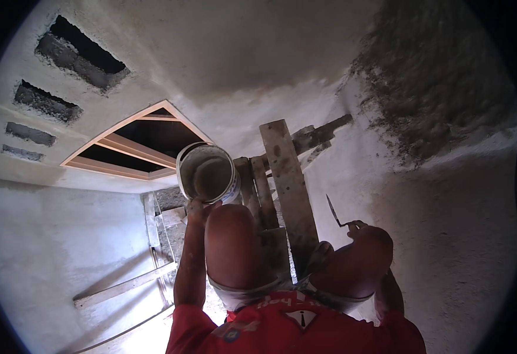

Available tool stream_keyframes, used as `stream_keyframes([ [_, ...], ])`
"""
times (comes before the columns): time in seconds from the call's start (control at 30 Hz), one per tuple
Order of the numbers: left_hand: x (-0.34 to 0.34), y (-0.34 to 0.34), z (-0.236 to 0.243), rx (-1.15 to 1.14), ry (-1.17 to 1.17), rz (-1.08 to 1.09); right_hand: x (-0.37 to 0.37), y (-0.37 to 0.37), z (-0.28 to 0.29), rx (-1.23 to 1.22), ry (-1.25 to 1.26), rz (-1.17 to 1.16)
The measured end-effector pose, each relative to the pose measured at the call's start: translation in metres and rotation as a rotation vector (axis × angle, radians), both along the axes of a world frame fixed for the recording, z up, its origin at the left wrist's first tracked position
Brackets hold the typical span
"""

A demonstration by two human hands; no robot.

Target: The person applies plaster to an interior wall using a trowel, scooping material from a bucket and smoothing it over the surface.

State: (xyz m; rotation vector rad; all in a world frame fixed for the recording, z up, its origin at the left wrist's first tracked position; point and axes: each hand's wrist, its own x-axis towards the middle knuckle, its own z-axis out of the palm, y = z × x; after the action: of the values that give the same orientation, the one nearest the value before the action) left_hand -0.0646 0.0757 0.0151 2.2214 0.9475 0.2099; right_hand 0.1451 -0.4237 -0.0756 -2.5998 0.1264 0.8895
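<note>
A white plastic bucket tilts in front of my left knee, its mouth turned toward me. Grey residue coats its inside. My left hand is closed on the bucket's near rim. Beyond my right knee, my right hand grips a trowel by its handle; most of the handle and part of the hand are hidden. The trowel's narrow blade points up and away from me, close to the pale wall. I cannot tell whether the blade touches it.
Stained wooden planks run forward between my knees. To the left, a wooden frame surrounds a dark opening, with several rectangular holes beyond it. Rough dark plaster covers the upper right. A wooden board lies at an angle lower left.
</note>
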Motion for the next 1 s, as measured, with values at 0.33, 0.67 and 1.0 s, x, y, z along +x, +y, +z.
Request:
stream_keyframes([
  [0.33, -0.013, 0.027, -0.043, 0.063, 0.014, 0.077, -0.015, 0.003, -0.027, -0.001, -0.017, 0.030],
  [0.67, 0.106, 0.022, -0.023, -0.025, -0.106, -0.180, -0.021, 0.002, -0.025, -0.012, -0.040, 0.009],
  [1.0, 0.241, -0.017, -0.068, -0.274, -0.304, -0.261, -0.040, -0.016, -0.008, -0.075, -0.056, -0.057],
])
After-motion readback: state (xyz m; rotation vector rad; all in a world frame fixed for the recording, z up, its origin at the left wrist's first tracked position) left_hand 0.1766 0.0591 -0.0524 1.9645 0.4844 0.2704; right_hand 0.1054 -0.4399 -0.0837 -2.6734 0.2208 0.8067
